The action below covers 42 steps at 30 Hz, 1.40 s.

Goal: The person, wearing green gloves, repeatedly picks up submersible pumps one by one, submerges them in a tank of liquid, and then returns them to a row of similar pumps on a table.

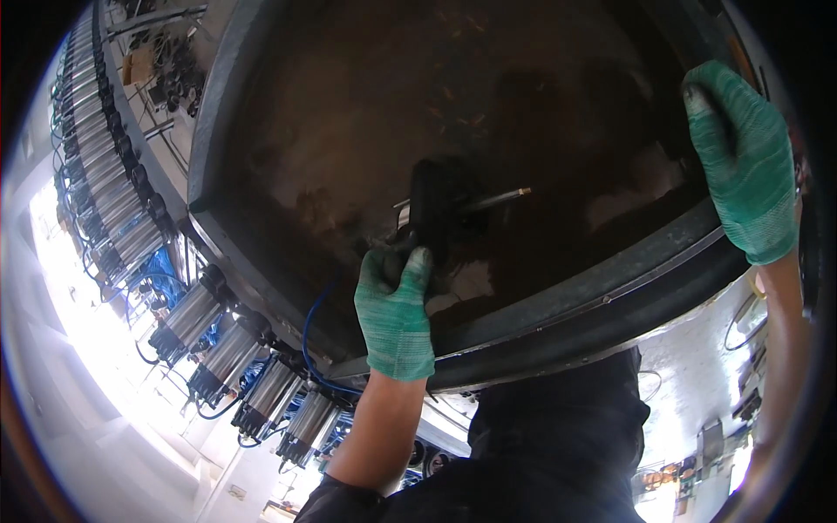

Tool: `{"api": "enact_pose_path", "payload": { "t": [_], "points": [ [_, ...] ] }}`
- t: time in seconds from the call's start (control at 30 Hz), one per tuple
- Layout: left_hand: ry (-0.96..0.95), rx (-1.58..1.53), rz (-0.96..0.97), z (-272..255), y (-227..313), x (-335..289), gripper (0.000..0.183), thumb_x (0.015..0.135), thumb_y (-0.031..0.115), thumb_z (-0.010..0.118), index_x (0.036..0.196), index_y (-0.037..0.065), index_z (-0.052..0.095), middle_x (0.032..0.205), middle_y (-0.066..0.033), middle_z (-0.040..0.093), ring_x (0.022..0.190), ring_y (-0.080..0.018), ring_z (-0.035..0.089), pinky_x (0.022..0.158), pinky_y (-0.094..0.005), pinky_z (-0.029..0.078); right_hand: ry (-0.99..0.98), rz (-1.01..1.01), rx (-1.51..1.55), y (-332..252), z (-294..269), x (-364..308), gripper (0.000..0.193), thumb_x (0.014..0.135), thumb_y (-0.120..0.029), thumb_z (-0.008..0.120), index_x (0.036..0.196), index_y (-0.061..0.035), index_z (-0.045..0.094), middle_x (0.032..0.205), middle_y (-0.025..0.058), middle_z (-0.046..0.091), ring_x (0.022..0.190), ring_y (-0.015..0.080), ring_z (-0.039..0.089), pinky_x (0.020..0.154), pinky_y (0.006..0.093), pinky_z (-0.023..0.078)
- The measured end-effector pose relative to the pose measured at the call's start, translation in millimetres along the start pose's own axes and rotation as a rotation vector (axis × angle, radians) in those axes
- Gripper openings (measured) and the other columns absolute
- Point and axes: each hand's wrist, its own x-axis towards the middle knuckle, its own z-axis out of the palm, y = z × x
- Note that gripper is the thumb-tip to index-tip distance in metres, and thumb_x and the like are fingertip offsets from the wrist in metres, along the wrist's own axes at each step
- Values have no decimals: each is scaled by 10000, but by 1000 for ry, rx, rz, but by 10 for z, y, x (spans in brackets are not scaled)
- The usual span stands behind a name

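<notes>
My left hand (394, 305), in a green knit glove, pinches the near end of what looks like a pneumatic cylinder (427, 205). This part has a black body, a bit of shiny barrel, and a thin metal rod (495, 200) with a brass-coloured tip pointing right. It is held low in a dark tank (602, 301), at or under the murky liquid, so its lower side is hidden. At the tank's right corner, my gloved right hand (748, 170) lies over the rim with bent fingers; parts of those fingers are out of sight.
Along the left, outside the tank, runs a curved row of silver cylinders (228, 353) with black end caps and blue hoses. One blue hose (309, 327) hangs over the tank's left edge. Small orange flecks (471, 119) show in the liquid. Loose parts (174, 87) lie at far left.
</notes>
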Motion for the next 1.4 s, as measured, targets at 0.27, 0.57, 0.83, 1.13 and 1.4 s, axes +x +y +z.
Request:
{"api": "enact_pose_path", "payload": {
  "t": [0.27, 0.57, 0.83, 1.13, 1.4],
  "points": [
    [-197, -161, 53, 18, 189, -128, 259, 933, 94, 681, 1161, -5, 606, 1043, -74, 664, 977, -139, 636, 867, -277, 524, -52, 27, -35, -264, -127, 206, 181, 942, -182, 674, 1041, -36, 714, 930, 161, 728, 809, 312, 717, 755, 351, 588],
    [-122, -131, 236, -442, 171, -635, 189, 964, 96, 635, 1125, 1, 611, 1026, -54, 672, 913, -130, 631, 835, -277, 508, -176, 38, -103, -443, -55, 212, 210, 986, -227, 548, 1018, -41, 640, 952, 233, 665, 861, 455, 617, 759, 471, 501],
    [193, -113, 127, -1449, -1083, -2393, 344, 929, 254, 647, 1206, 51, 618, 1026, -169, 722, 940, -305, 707, 842, -398, 545, -302, -89, -186, -217, -105, 257, 278, 1015, -263, 506, 1084, -19, 622, 987, 272, 670, 876, 453, 619, 777, 486, 479],
    [701, -252, 0, -2348, -2864, -3664, 246, 933, 131, 663, 1156, 39, 615, 1065, -123, 726, 908, -238, 704, 821, -351, 553, -450, -627, 241, -3045, 194, -891, 298, 987, -222, 559, 1128, 24, 652, 1053, 188, 697, 926, 340, 670, 864, 424, 522],
    [845, -287, -44, -2885, -3797, -4477, 244, 941, 137, 646, 1167, 50, 613, 1068, -116, 724, 894, -267, 714, 810, -363, 564, -830, -1186, 445, -5843, 1389, -2682, 275, 896, -47, 580, 1155, -17, 667, 1140, 204, 679, 1075, 369, 642, 962, 420, 496]
  ]
}}
